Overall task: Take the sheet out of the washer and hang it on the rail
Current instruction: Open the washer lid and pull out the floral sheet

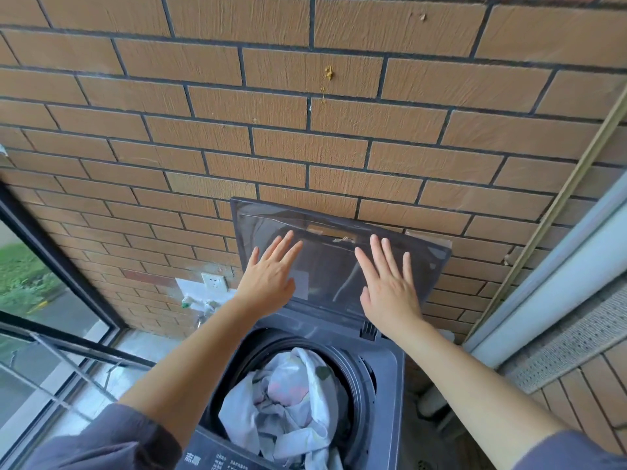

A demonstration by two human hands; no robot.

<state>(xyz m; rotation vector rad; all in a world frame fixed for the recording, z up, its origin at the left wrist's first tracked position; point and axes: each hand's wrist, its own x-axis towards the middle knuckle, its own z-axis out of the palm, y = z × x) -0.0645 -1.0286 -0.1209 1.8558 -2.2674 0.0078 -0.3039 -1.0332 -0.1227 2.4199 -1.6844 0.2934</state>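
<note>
A dark grey top-loading washer stands below me with its tinted lid raised against the brick wall. A crumpled white sheet with faint coloured print fills the drum. My left hand and my right hand are both held flat with straight fingers against the inner face of the lid, above the drum. Neither hand touches the sheet. No rail shows in this view.
A brick wall rises right behind the washer. A wall socket and tap fittings sit to the left. A glass window with a dark frame runs along the left; a pale window frame and tiled ledge lie right.
</note>
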